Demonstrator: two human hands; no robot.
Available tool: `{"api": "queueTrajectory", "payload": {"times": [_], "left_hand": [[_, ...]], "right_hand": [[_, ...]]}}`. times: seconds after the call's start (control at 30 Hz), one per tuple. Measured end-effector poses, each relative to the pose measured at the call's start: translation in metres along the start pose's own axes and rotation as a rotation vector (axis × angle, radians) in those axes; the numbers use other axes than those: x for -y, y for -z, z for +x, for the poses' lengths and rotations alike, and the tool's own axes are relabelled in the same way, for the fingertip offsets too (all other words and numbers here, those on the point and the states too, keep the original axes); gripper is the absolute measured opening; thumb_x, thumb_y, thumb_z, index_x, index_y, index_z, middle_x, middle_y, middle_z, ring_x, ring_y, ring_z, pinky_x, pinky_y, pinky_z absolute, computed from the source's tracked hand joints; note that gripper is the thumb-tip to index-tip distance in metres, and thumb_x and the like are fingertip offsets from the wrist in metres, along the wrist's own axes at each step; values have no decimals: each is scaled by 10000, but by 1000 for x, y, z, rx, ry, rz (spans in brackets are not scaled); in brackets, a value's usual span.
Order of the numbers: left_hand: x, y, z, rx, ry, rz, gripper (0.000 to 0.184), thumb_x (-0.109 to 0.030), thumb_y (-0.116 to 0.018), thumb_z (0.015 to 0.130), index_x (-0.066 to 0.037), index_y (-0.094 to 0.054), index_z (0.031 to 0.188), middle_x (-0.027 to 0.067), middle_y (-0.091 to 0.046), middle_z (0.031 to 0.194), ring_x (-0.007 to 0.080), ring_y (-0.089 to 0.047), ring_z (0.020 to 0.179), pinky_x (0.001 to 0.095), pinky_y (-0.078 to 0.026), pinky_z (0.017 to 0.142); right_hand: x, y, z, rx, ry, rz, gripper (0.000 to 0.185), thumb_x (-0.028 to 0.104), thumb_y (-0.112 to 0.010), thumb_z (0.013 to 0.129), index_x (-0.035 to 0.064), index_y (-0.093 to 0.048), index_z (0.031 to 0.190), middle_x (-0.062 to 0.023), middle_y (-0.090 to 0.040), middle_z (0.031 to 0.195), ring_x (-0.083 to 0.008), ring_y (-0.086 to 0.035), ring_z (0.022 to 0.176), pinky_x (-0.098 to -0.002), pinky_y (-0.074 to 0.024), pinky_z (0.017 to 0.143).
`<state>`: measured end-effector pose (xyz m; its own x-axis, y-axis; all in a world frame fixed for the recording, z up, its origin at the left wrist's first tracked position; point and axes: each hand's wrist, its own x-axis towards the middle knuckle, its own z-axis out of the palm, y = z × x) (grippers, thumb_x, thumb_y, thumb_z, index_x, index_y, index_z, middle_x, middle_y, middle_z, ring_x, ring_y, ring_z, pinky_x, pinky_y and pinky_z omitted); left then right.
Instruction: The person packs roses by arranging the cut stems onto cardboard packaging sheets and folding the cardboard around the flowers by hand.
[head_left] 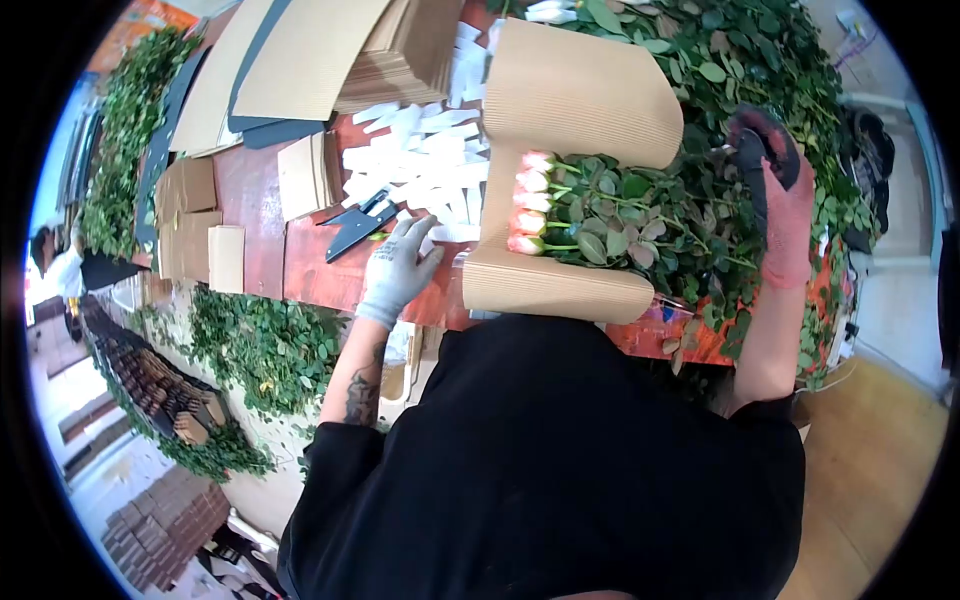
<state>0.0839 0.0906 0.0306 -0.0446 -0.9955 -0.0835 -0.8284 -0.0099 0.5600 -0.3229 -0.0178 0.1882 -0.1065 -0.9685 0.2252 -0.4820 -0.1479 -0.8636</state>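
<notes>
A row of pink and cream roses (533,202) lies on a sheet of corrugated cardboard (575,85), their leafy stems pointing right. My left hand (398,268), in a pale grey glove, is left of the cardboard, beside a dark stapler (357,226) and white paper strips (425,160); its fingers are apart and hold nothing visible. Over the leaves at the right is my right hand (775,160), in a pink and black glove. Its fingers are curled, and what they hold, if anything, I cannot make out.
Stacked cardboard sheets (400,55) stand at the table's back left, with smaller cardboard pieces (302,175) nearer. More leafy stems (750,50) cover the right side of the red table (250,210). Greenery (265,345) lies below its left edge. A person (70,270) is at the far left.
</notes>
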Motion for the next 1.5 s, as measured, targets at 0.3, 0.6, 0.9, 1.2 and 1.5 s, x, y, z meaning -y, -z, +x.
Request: {"api": "queueTrajectory", "payload": {"times": [0.3,0.6,0.9,1.2,1.5], "left_hand": [[10,70,-1,-168,7,-532,270,-128,-627,834,6,-603,1066,64,-623,869,110,-575,742,256,-478,659],[-89,62,74,-314,-339,-544,920,-293,-751,685,70,-273,1382,276,-376,1369,357,-369,1294,419,-350,1035],[-60,46,56,284,-849,-314,396,-328,-671,773,-80,-642,1081,112,-618,1119,349,-502,1151,463,-353,1012],[-29,37,35,555,-451,-393,552,-514,-575,837,-21,-629,1080,214,-640,1009,343,-607,971,388,-462,865],[137,77,59,-564,600,357,903,-476,-692,676,14,-358,1357,269,-447,1316,359,-468,1211,384,-393,997]], "right_hand": [[-24,-30,51,107,-92,-86,534,327,-588,879,15,-493,1301,-80,-607,1148,-144,-573,1042,-252,-423,904],[-70,1,121,490,-38,804,390,258,-419,953,12,-513,1242,-124,-579,1194,-227,-562,1081,-361,-445,944],[30,-42,13,1280,-244,368,493,282,-635,790,-37,-549,1156,-153,-601,1153,-237,-585,1055,-340,-452,898],[-30,-181,-48,1189,910,-611,429,304,-539,823,151,-550,1224,-118,-447,1325,-305,-299,1328,-483,-205,1115],[-43,-189,-55,1065,988,-630,468,268,-600,776,209,-563,1239,-95,-413,1381,-324,-278,1333,-509,-160,1125]]}}
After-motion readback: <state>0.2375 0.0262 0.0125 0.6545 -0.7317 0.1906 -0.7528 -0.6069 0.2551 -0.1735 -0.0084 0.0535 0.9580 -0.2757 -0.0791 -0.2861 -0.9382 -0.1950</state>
